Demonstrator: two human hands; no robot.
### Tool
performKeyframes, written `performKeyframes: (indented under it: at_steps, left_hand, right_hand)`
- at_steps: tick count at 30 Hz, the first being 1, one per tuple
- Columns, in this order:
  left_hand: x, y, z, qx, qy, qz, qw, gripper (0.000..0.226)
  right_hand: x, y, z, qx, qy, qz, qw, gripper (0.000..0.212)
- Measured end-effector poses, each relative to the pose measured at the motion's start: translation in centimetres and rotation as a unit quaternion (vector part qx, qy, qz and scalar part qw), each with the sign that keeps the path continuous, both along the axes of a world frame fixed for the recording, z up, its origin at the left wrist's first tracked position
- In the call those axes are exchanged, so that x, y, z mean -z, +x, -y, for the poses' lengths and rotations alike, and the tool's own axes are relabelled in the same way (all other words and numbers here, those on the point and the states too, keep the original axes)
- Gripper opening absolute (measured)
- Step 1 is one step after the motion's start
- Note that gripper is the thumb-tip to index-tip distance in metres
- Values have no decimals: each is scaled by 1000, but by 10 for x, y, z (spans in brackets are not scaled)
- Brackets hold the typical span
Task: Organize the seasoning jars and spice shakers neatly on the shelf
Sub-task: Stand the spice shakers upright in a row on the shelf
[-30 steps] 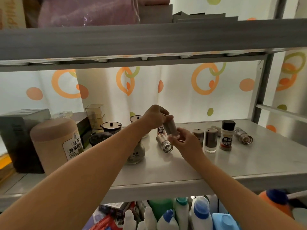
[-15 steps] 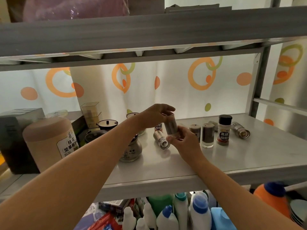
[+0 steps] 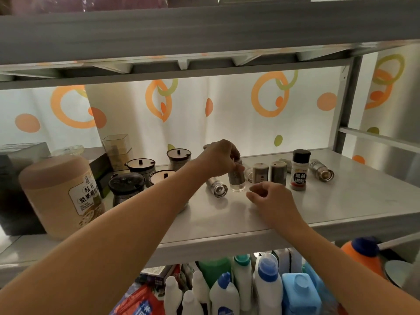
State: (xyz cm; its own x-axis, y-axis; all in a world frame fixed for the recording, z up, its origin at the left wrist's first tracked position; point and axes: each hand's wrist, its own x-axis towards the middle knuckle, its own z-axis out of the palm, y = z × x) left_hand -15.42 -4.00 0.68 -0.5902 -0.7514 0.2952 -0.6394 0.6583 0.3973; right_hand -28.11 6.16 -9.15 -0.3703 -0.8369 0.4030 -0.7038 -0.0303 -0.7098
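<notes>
Head camera looks down onto a grey shelf [image 3: 341, 201] backed by a white curtain [image 3: 227, 123] printed with orange rings. Near the middle of the frame I see the left hand [image 3: 221, 159] with its fingers curled over the top of a glass shaker [image 3: 237, 181] with dark contents. It stands upright with its base at the shelf board, though I cannot tell whether it is fully set down.

The right hand [image 3: 270, 198] hovers just to the lower right of it. Its fingers are loosely curled, holding nothing, and it is apart from the shaker.

Just left of the held one, a metal shaker [image 3: 217, 188] lies on its side with its end toward me. To the right stand two capped shakers [image 3: 260, 172] side by side, then a pepper bottle [image 3: 300, 170] with a black cap. Beyond that, a second metal shaker [image 3: 322, 170] lies tipped over.

Left of centre sit several lidded jars [image 3: 141, 165] in a cluster, and a tan canister [image 3: 61, 194] fills the left of the frame. Cleaning bottles [image 3: 266, 283] crowd the bottom edge, below the shelf.
</notes>
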Motion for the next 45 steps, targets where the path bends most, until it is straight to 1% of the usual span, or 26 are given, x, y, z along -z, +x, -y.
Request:
performKeyframes:
  at_steps: [2, 5, 7, 9, 12, 14, 16, 18, 21, 28, 34, 40, 45]
  left_hand:
    - [9, -5, -2, -2, -2, 6, 1000, 25]
    - [19, -12, -7, 3, 11, -2, 1000, 35]
    - [23, -17, -12, -1, 5, -2, 1000, 35]
    - [27, -20, -16, -8, 3, -24, 1000, 38]
    - [40, -24, -22, -37, 46, -111, 992, 60]
    - [57, -24, -27, -73, 90, -191, 975, 69]
    - [78, -25, -32, -92, 132, -246, 956, 68]
    - [93, -26, -33, -96, 155, -269, 946, 59]
    - [97, -27, -33, -110, 130, -258, 951, 44]
    - [95, -34, -33, -112, 99, -237, 960, 33]
    - [94, -37, -34, -116, 99, -235, 960, 30]
    - [92, -41, -36, -113, 102, -223, 963, 34]
    - [89, -44, -39, -105, 104, -223, 964, 27]
  right_hand:
    - [-3, -9, -5, -3, 11, -2, 1000, 24]
    - [-5, -21, -8, -16, 31, 1, 999, 21]
    - [-4, -27, -8, -25, 39, 14, 999, 19]
    - [-3, -31, -7, -35, 46, 31, 998, 17]
    - [-4, -34, -8, -47, 51, 53, 996, 19]
    - [-4, -36, -11, -52, 49, 61, 996, 21]
    - [-3, -37, -13, -59, 53, 70, 994, 21]
    - [-3, -38, -14, -67, 55, 77, 993, 24]
    - [-2, -37, -14, -74, 53, 81, 993, 30]
    - [-3, -36, -15, -79, 54, 78, 992, 34]
    - [-1, -37, -13, -77, 52, 73, 993, 31]
    - [-1, -37, -14, -72, 56, 73, 993, 25]
    - [-2, -36, -14, -68, 57, 69, 994, 22]
